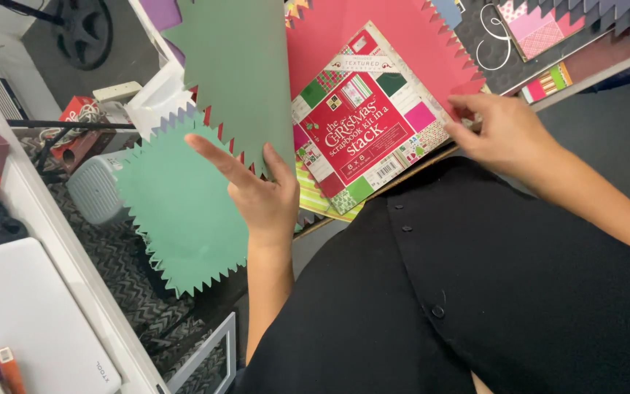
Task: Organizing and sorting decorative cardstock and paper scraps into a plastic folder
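Note:
My left hand (260, 191) pinches the lower edge of a green paper sheet (238, 69) with zigzag-cut edges, index finger stretched out to the left. A lighter green round zigzag-edged paper (180, 211) lies just under and left of that hand. My right hand (496, 131) rests on the right corner of a square pad of patterned paper with a red cover (362, 120). The pad lies on a red zigzag-edged sheet (395, 33) on the desk.
A white laptop (27, 321) sits at the lower left on a white shelf. A small grey ribbed bin (95, 188) and a white container (156, 98) stand left of the papers. More patterned papers (541, 29) lie at the top right on a dark board.

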